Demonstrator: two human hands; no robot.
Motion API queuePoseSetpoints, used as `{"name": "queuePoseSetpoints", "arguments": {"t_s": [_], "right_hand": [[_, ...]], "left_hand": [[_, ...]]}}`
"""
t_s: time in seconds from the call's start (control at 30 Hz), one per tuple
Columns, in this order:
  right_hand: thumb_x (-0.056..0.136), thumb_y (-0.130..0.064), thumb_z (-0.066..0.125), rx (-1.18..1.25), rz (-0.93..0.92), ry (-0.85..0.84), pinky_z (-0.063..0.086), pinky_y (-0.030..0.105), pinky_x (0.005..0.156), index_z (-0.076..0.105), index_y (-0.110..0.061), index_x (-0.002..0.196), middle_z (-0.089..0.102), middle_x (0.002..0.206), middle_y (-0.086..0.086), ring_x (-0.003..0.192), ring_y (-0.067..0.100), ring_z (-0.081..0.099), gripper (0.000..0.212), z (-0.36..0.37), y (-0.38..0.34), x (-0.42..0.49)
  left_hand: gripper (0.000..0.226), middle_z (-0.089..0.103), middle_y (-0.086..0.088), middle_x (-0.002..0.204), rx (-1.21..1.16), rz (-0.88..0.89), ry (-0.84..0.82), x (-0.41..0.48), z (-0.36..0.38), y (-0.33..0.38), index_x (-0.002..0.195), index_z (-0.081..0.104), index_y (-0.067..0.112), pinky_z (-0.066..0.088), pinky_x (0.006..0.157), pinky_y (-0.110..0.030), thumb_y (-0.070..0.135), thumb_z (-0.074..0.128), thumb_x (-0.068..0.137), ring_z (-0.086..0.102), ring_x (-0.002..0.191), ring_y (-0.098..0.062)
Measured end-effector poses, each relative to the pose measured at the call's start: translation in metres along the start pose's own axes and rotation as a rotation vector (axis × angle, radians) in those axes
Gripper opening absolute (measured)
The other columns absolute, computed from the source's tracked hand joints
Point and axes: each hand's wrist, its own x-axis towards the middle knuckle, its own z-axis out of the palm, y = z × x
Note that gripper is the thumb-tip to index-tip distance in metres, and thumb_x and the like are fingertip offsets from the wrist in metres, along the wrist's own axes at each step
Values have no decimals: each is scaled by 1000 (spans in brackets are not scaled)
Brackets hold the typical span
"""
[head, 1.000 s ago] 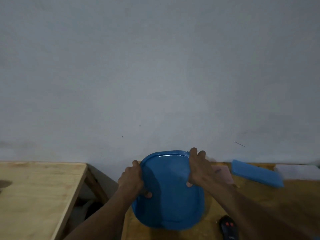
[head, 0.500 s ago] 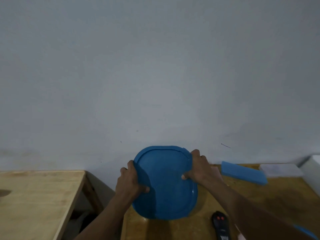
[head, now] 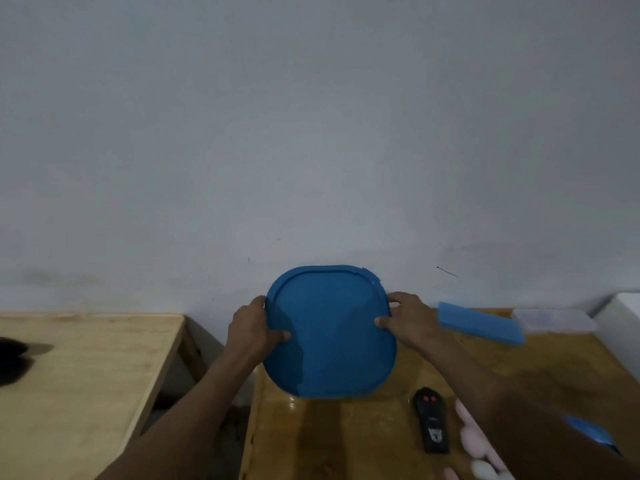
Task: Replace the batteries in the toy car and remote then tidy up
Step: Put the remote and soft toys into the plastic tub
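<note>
1. Head view, overall: a person's two bare forearms reach forward over a glossy wooden table (head: 346, 441). A plain pale wall fills the upper two thirds of the picture.
2. Between the hands is a blue, rounded-square plastic lid (head: 330, 336), its top face tipped towards the camera, over the table's far left corner. Whether a container sits under it is hidden.
3. The left hand (head: 254, 327) grips the lid's left edge, with the thumb pressed on the top face and the fingers curled behind the rim.
4. The right hand (head: 408, 318) grips the right edge in the same way: thumb on the face, fingers wrapped over the rim.
5. The black remote (head: 431, 424), with two red buttons at its far end, lies flat on the table, nearer the person than the lid and to its right. Its long axis runs roughly away from the person.
6. The remote lies just beside the right forearm, so the right hand is judged the nearer one for picking it up; it would have to release the lid and draw back towards the body.
7. The toy car is not in view.
8. Right of the right hand lie a long blue rectangular piece (head: 481, 322) and a clear plastic box (head: 554, 320) by the wall.
9. Pale pink and white rounded objects (head: 471, 436), too blurred to identify, sit at the bottom right.
10. A second, lighter wooden table (head: 86, 358) stands on the left, across a gap.
</note>
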Motion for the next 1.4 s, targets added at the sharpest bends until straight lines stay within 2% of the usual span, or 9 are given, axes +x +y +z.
{"name": "queuePoseSetpoints", "arguments": {"t_s": [0.1, 0.2, 0.4, 0.5, 0.67, 0.87, 1.07, 1.2, 1.4], "right_hand": [[82, -8, 68, -5, -92, -101, 53, 39, 90, 43, -22, 138, 61, 127, 3, 105, 19, 59, 63, -1, 11, -27], [83, -9, 66, -47, -119, -160, 52, 32, 85, 43, -26, 136, 60, 122, -5, 102, 16, 58, 60, 1, 26, -56], [85, -16, 68, -153, -110, -143, 45, 26, 80, 43, -25, 138, 59, 129, -1, 112, 20, 57, 60, 23, 73, -122], [86, -21, 67, -238, -100, -166, 46, 26, 78, 43, -24, 135, 62, 122, 0, 106, 21, 60, 55, 38, 119, -155], [84, -20, 68, -280, -113, -154, 46, 26, 81, 49, -20, 133, 64, 121, 3, 108, 24, 60, 52, 76, 159, -189], [87, -18, 64, -364, -106, -161, 48, 31, 80, 47, -17, 130, 62, 118, 6, 104, 24, 61, 47, 104, 181, -190], [89, -16, 59, -398, -36, -155, 51, 32, 80, 45, -13, 130, 63, 116, 9, 99, 25, 62, 43, 122, 183, -175], [88, -17, 58, -432, 16, -146, 54, 37, 75, 42, -18, 133, 64, 109, 12, 93, 28, 62, 48, 129, 183, -164], [87, -17, 60, -465, 73, -141, 55, 38, 76, 34, -21, 141, 63, 111, 11, 96, 29, 63, 60, 136, 183, -163]], "left_hand": [[71, 61, -9, 118, 26, 12, 25, -28, 0, -4, 133, 45, 14, 55, 82, -36, 24, 82, 73, 60, 102, -25], [85, 57, -7, 118, 89, 44, -7, -62, 4, -12, 138, 38, 19, 55, 85, -41, 27, 85, 67, 57, 104, -26], [93, 59, 0, 115, 204, 47, -104, -139, 24, -49, 135, 37, 27, 56, 85, -44, 24, 87, 57, 58, 109, -24], [98, 62, -2, 121, 208, 7, -124, -185, 57, -64, 143, 34, 22, 55, 88, -39, 18, 86, 61, 58, 112, -24], [108, 55, -9, 137, 260, -118, -191, -228, 88, -98, 151, 24, 16, 49, 95, -38, 26, 86, 62, 50, 127, -30], [100, 60, -7, 123, 282, -136, -235, -230, 108, -122, 146, 31, 18, 52, 84, -37, 26, 86, 63, 57, 113, -29], [97, 56, -9, 128, 246, -118, -265, -200, 118, -133, 143, 32, 20, 50, 89, -36, 24, 86, 63, 54, 117, -29], [107, 48, -12, 136, 231, -147, -317, -187, 126, -143, 151, 18, 19, 46, 97, -38, 25, 85, 67, 48, 123, -32], [101, 40, -12, 138, 219, -161, -352, -185, 130, -148, 150, 19, 23, 45, 102, -41, 27, 82, 71, 44, 125, -33]]}}
